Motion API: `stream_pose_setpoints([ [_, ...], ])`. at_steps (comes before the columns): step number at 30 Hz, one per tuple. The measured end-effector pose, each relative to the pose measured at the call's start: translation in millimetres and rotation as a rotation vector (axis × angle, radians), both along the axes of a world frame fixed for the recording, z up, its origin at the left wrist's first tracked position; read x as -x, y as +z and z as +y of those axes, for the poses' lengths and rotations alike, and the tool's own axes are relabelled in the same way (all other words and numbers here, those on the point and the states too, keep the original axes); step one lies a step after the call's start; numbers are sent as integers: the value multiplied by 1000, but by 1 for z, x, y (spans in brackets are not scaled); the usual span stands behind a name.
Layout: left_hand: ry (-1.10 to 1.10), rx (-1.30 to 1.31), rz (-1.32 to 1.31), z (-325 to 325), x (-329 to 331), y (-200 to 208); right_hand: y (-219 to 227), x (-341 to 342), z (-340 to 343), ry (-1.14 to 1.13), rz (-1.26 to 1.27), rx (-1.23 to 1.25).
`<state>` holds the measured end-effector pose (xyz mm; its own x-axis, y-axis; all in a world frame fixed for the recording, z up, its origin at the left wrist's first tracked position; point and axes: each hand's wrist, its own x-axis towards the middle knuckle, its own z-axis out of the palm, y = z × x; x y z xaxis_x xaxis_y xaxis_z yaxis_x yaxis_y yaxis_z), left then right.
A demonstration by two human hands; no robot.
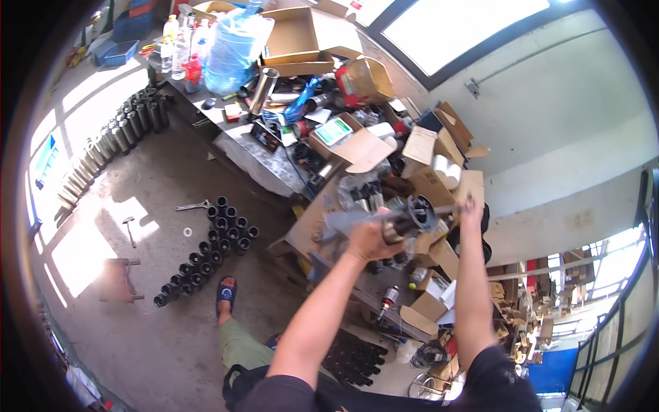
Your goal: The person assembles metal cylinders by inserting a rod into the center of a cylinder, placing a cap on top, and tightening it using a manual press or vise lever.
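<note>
My left hand (374,239) is wrapped round a dark metal cylinder (395,232) in front of me, above the cluttered bench. A black round flanged end (421,211) with openings sits at the cylinder's right side. To the right, my right hand (471,211) is closed on a thin rod-like thing (447,209) that runs toward the flange. Motion blurs the rod, so its kind and whether it touches the flange cannot be made out. A pale grey blurred shape (342,220) sticks out left of my left hand.
Open cardboard boxes (429,302), bottles (180,51) and a blue plastic bag (237,51) crowd the benches. On the floor stand several black tubes (213,247), with a wrench (192,206), a hammer (130,230) and a low stool-like object (120,280) nearby. Rows of metal cylinders (117,137) stand further left.
</note>
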<state>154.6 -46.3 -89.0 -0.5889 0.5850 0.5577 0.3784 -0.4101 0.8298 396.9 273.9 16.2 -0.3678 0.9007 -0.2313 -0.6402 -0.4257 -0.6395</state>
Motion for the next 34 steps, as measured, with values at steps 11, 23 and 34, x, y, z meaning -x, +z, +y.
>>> stream_pose_setpoints([
  [11, 7, -22, -77, -5, -2, 4, 51, 63, -509, -158, -891, -1446],
  [23, -1313, -63, -1382, -1, -141, 86, -48, 438, -378, 1160, -1877, -1958],
  [34, -1602, 165, -1779, -90, -92, 101, -16, 432, -81, 560, -2337, -1314],
])
